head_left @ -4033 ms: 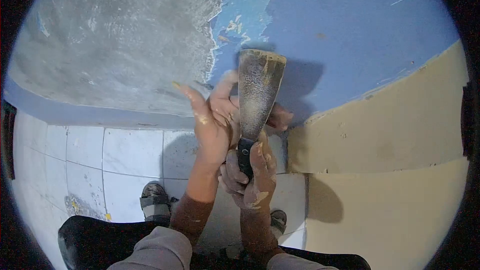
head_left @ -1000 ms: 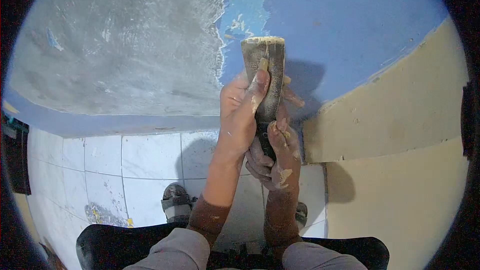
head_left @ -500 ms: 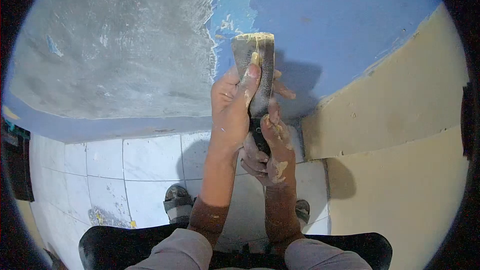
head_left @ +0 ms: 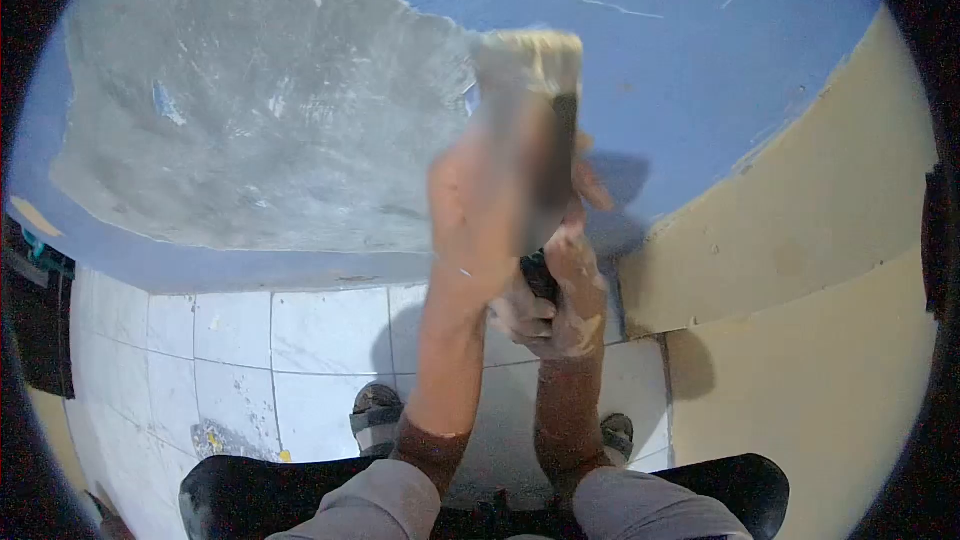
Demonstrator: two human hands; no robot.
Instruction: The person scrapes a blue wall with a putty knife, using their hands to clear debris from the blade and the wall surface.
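Note:
My right hand (head_left: 572, 305) is wrapped around the black handle (head_left: 540, 278) of a scraper, low in front of the wall. My left hand (head_left: 465, 205) is closed on the scraper's wide metal blade (head_left: 564, 150), higher up, its thumb side smeared by motion. Pale yellowish residue coats the blade's front edge, which overlaps the border between the bare grey patch (head_left: 270, 130) and the blue paint (head_left: 690, 70). Dried pale smears mark my right hand and wrist.
White floor tiles (head_left: 330, 335) run along the wall's foot, with flakes and a stained spot (head_left: 215, 437) at left. A beige wall (head_left: 790, 340) meets the blue one at right. White scratch lines (head_left: 590, 2) cross the blue paint above. Sandalled feet (head_left: 377, 410) stand below.
Both hands have moved the scraper up and to the right. The light-blue area beside the grey patch no longer shows. The view has shifted, bringing more scratch lines in at the top.

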